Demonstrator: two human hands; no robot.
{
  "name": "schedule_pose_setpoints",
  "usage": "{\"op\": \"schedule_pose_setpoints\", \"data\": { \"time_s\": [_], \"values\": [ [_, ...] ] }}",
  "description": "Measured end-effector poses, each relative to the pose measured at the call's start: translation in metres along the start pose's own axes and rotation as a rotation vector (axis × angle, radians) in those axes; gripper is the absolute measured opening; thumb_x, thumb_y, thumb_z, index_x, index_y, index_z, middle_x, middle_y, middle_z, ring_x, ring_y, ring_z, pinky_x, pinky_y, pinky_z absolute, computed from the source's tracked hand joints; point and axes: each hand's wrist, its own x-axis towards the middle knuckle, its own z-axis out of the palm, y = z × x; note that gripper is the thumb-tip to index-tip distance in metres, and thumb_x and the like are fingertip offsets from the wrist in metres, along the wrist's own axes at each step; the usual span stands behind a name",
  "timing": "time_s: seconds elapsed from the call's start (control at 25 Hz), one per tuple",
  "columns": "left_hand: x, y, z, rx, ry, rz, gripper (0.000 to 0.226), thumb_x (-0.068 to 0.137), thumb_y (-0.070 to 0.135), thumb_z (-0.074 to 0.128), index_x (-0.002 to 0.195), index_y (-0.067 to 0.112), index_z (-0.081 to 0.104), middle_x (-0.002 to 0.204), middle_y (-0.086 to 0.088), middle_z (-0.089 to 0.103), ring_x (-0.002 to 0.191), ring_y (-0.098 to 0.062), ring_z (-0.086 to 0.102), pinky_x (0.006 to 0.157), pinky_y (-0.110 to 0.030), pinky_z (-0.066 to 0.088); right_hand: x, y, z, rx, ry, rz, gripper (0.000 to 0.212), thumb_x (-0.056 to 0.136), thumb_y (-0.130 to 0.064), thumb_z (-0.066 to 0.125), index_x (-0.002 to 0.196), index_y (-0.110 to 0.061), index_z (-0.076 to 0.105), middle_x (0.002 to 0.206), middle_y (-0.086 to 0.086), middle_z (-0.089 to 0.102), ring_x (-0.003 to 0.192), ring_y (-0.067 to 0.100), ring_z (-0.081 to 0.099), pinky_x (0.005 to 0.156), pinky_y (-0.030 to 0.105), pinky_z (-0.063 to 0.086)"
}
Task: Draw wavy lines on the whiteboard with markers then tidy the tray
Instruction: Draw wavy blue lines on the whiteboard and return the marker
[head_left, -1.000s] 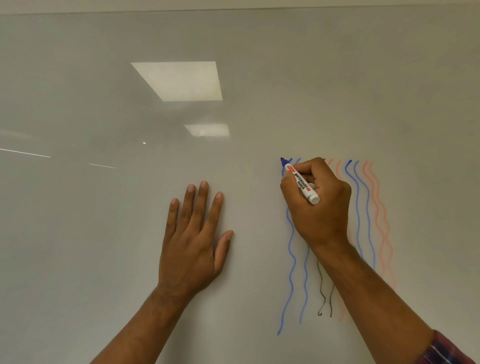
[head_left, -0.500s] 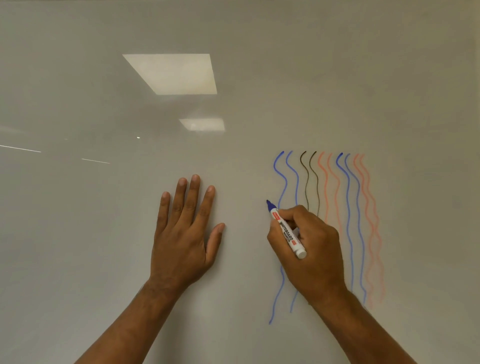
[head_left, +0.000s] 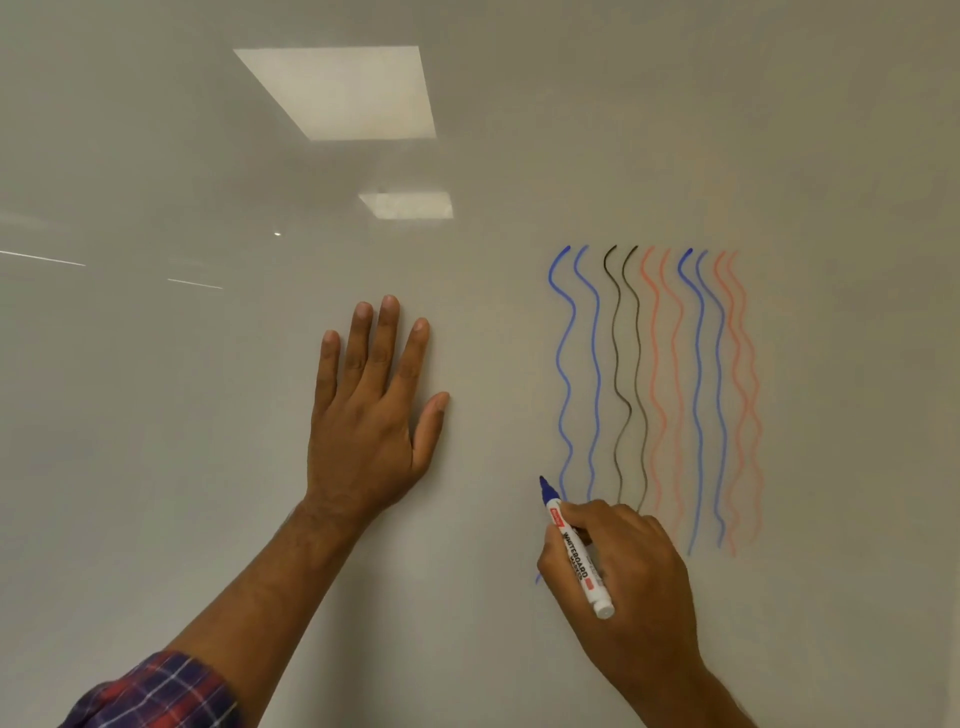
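The whiteboard fills the whole view. My right hand grips a blue whiteboard marker, its blue tip pointing up and left near the lower part of the leftmost blue line. My left hand lies flat on the board with fingers straight, left of the drawing. Several wavy vertical lines stand on the right: blue pairs, a black pair and orange-red pairs. My right hand hides the bottoms of the left lines. No tray is in view.
Two ceiling light panels reflect in the glossy board at upper centre. A plaid sleeve shows at the bottom left. Bare board stretches to the left of my left hand and to the right of the lines.
My right hand has travelled down the board with the marker, from the tops of the lines to near their bottoms. My left hand has stayed flat on the board.
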Motion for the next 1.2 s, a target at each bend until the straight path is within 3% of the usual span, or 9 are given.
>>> {"op": "schedule_pose_setpoints", "data": {
  "time_s": [0.16,0.32,0.4,0.52,0.6,0.76,0.88,1.08,1.2],
  "values": [
    [0.0,0.0,0.0,0.002,0.0,-0.003,0.072,0.108,0.044,0.047,0.167,0.01,0.024,0.176,-0.018,0.015,0.164,-0.038,0.011,0.129,-0.063,0.018,-0.03,0.01,0.01,-0.038,-0.04,-0.061,0.054,0.106,-0.052,0.033,0.088,-0.016,0.069,0.061,-0.004,0.062,0.05,0.008,0.055,0.064,0.017,0.04],
    [0.0,0.0,0.0,0.007,0.001,-0.004,0.071,0.109,0.044,0.045,0.167,0.011,0.024,0.175,-0.018,0.015,0.163,-0.038,0.011,0.129,-0.063,0.017,-0.049,0.018,0.012,-0.034,-0.128,-0.085,0.045,0.103,-0.065,0.025,0.096,-0.027,0.048,0.06,-0.008,0.064,0.046,0.003,0.055,0.058,0.016,0.044],
    [0.0,0.0,0.0,0.006,0.002,-0.007,0.07,0.109,0.044,0.045,0.167,0.011,0.024,0.175,-0.018,0.016,0.163,-0.038,0.012,0.129,-0.063,0.017,-0.05,0.009,0.007,0.0,-0.139,-0.051,0.037,0.103,-0.061,0.032,0.094,-0.029,0.049,0.06,-0.01,0.062,0.047,0.0,0.05,0.056,0.018,0.047],
    [0.0,0.0,-0.002,0.009,0.006,-0.008,0.07,0.109,0.043,0.045,0.167,0.011,0.025,0.175,-0.018,0.016,0.163,-0.038,0.012,0.129,-0.063,0.017,-0.036,-0.005,-0.007,0.159,-0.067,0.127,0.007,0.09,-0.039,0.062,0.093,-0.033,0.062,0.068,-0.015,0.065,0.057,0.002,0.054,0.057,0.026,0.053],
    [0.0,0.0,-0.002,0.003,0.009,-0.007,0.069,0.109,0.043,0.045,0.167,0.01,0.026,0.175,-0.017,0.016,0.163,-0.037,0.012,0.129,-0.062,0.017,-0.014,-0.006,-0.019,0.304,0.014,0.259,0.014,0.086,-0.028,0.071,0.1,-0.031,0.069,0.078,-0.015,0.068,0.064,0.011,0.062,0.058,0.036,0.055],
    [0.0,0.0,-0.002,-0.001,0.016,-0.003,0.069,0.108,0.043,0.046,0.166,0.011,0.027,0.176,-0.016,0.016,0.164,-0.037,0.012,0.129,-0.062,0.018,0.057,-0.014,-0.039,0.364,0.152,0.167,0.021,0.092,-0.028,0.07,0.106,-0.013,0.076,0.084,-0.003,0.071,0.073,0.017,0.066,0.065,0.03,0.053],
    [0.0,0.0,-0.002,-0.005,0.019,-0.001,0.07,0.107,0.042,0.047,0.166,0.011,0.027,0.176,-0.016,0.016,0.164,-0.036,0.012,0.129,-0.062,0.019,0.113,-0.024,-0.042,0.367,0.239,0.103,0.014,0.095,-0.02,0.07,0.105,-0.011,0.075,0.083,-0.004,0.071,0.072,0.015,0.066,0.063,0.027,0.05],
    [-0.001,-0.001,-0.002,-0.007,0.012,-0.002,0.071,0.106,0.042,0.048,0.166,0.011,0.026,0.176,-0.016,0.016,0.164,-0.036,0.012,0.129,-0.062,0.019,0.173,-0.026,-0.026,0.295,0.3,0.077,0.009,0.092,-0.021,0.07,0.098,-0.014,0.072,0.079,-0.005,0.071,0.071,0.019,0.067,0.059,0.044,0.054],
    [-0.001,0.0,-0.002,-0.01,0.01,-0.006,0.072,0.106,0.041,0.051,0.166,0.012,0.026,0.176,-0.015,0.015,0.164,-0.035,0.011,0.129,-0.062,0.02,0.18,-0.022,-0.017,0.238,0.296,0.083,0.012,0.091,-0.023,0.067,0.098,-0.016,0.074,0.075,-0.004,0.071,0.067,0.02,0.065,0.059,0.046,0.053]
  ]
}}
